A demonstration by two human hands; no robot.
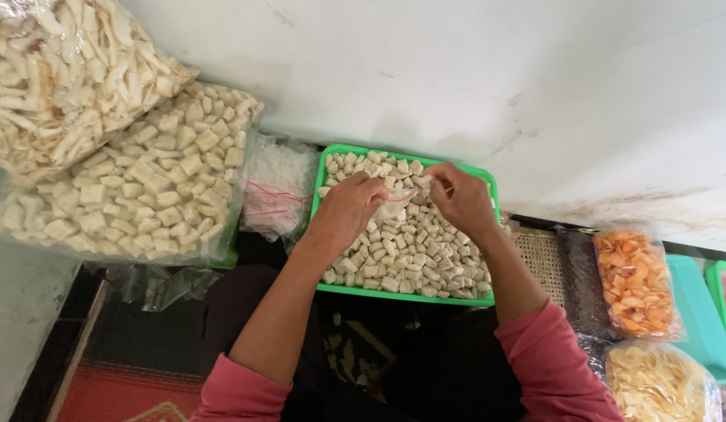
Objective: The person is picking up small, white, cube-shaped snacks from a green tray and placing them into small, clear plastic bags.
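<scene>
A green tray filled with small pale square crackers rests in front of me. Over it, my left hand and my right hand together hold a small clear plastic bag open between the fingers. Both hands pinch the bag's mouth, with a few crackers at the fingertips of my right hand.
Two big clear bags of pale snacks are stacked at the left, beside a pile of empty small bags. At the right lie a bag of orange chips, a bag of yellow chips and teal trays. A white wall is behind.
</scene>
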